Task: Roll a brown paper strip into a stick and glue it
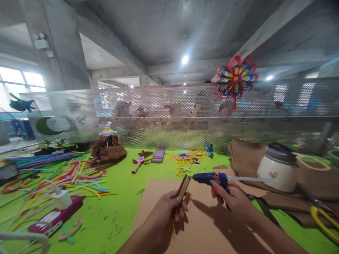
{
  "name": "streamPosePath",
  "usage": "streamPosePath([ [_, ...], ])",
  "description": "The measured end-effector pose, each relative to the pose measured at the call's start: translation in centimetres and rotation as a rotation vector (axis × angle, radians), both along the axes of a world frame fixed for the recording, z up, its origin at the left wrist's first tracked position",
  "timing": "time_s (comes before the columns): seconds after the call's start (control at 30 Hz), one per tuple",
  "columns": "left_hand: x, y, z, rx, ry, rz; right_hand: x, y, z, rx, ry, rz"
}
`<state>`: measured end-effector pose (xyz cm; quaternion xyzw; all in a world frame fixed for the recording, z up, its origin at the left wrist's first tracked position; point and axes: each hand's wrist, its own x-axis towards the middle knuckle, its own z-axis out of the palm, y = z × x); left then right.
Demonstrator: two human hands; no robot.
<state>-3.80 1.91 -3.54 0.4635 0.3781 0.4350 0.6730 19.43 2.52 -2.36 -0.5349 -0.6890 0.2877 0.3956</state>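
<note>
My left hand (169, 207) is closed round a narrow folded strip of brown card (183, 187), held tilted above a tan cardboard sheet (156, 197). Yellow strands hang below the strip. In my right hand (233, 197) is a blue hot glue gun (206, 177), my fingers wrapped round its handle. A long clear glue stick (246, 179) sticks out of its back end. The gun's nozzle points left and is at the upper edge of the brown strip; whether it touches I cannot tell.
Pipe cleaners (79, 176) and a purple power strip (57, 215) lie at left. Behind are a brown bag (108, 151), a brown paper figure (139, 161) and colourful cut-outs (188, 157). At right stand a white jar (278, 169), brown paper (243, 155) and yellow-handled scissors (317, 215).
</note>
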Motion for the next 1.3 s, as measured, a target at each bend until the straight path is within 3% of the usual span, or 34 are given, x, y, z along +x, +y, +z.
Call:
streamPosePath([
  [0.27,-0.2,0.4,-0.7,0.027,-0.006,0.002,0.0,0.0,-0.2,0.010,-0.055,0.043],
  [0.77,0.0,0.3,-0.4,0.016,0.022,-0.006,0.2,0.2,-0.4,0.020,-0.037,-0.012],
  [1.3,-0.2,0.5,-0.5,0.015,0.000,-0.001,-0.4,-0.8,0.3,0.012,-0.048,0.079],
])
